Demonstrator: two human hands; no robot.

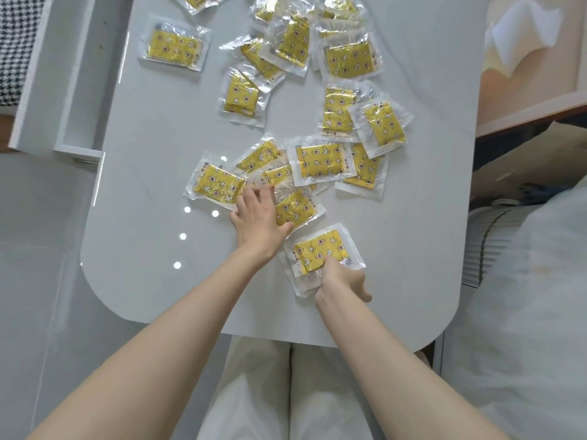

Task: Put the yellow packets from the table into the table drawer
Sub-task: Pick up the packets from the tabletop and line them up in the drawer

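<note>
Packet (320, 250) at near table (158, 185) edge clamped by curled right grip (341, 279), left grip (257, 217) splayed apart, touching second packet (297, 206) beyond

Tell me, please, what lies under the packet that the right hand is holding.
Under that packet, gripped by the right hand, the clear edge of a second packet sticks out at the left. Its yellow contents are covered, so anything beneath is hidden.
</note>
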